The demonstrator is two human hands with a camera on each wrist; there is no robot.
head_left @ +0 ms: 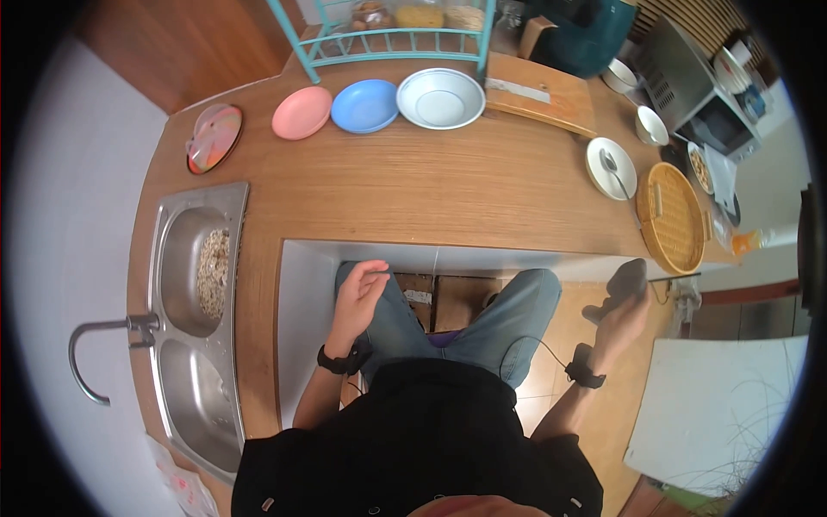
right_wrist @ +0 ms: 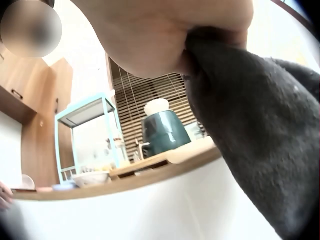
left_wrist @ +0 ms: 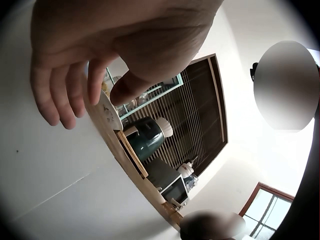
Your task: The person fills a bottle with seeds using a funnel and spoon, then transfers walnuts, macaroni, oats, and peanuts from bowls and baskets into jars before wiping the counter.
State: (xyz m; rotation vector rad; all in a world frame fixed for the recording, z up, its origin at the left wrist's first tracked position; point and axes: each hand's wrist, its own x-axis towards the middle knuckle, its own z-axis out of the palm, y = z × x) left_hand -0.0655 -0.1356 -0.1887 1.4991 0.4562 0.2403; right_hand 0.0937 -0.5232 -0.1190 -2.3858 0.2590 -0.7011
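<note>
A dark grey cloth (head_left: pixel 624 284) hangs from my right hand (head_left: pixel 624 326), out past the counter's front edge on the right. In the right wrist view the fingers are curled into a fold of the cloth (right_wrist: pixel 265 120), which droops downward and fills the right side. My left hand (head_left: pixel 358 297) is over my left thigh, just below the counter edge, and holds nothing. The left wrist view shows its fingers (left_wrist: pixel 57 97) loosely bent, with the thumb apart.
Along the wooden counter (head_left: pixel 413 194) stand a pink plate (head_left: pixel 301 113), a blue plate (head_left: pixel 364 106), a white bowl (head_left: pixel 441 99) and a cutting board (head_left: pixel 543 93). A spoon lies on a white plate (head_left: pixel 600 179) beside a woven basket (head_left: pixel 672 220). The sink (head_left: pixel 239 284) is at left.
</note>
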